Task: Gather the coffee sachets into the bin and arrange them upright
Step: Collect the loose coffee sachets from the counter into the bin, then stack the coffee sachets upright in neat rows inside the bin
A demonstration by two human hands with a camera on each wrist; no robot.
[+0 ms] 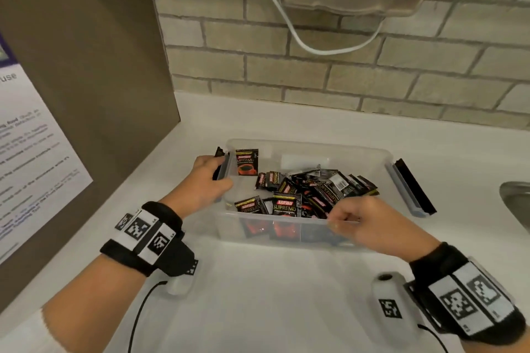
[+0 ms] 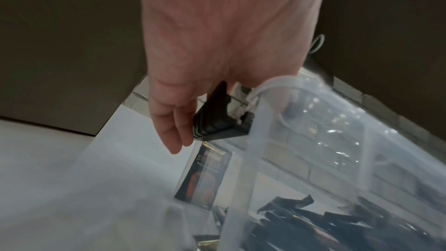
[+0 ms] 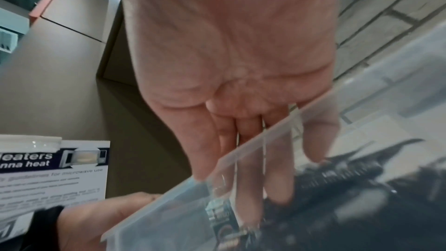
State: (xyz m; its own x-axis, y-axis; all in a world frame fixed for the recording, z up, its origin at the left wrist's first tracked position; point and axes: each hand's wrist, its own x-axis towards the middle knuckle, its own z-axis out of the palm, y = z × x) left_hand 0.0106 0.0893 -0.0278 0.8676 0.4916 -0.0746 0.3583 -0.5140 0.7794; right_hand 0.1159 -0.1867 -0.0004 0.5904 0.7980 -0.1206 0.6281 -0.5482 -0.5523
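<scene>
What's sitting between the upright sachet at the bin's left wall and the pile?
Bare bin floor: the head view shows nothing between the upright sachet and the pile.

The bin [image 1: 304, 149] sits on the counter [image 1: 258, 295] before the brick wall [image 1: 315, 77], with a cabinet panel [image 1: 94, 66] to its left and a sink's edge [image 1: 516, 200] to its right. Inside it, one sachet [image 1: 247, 162] stands against the far-left corner, two sachets [image 1: 269, 205] stand along the near wall, and a loose heap of sachets [image 1: 324, 185] lies in the middle and right. The left hand [image 1: 208, 180] is at the bin's left latch [image 1: 220, 165], the right hand [image 1: 361, 219] at its near rim, and a second latch [image 1: 413, 186] lies open at the bin's right end.
</scene>
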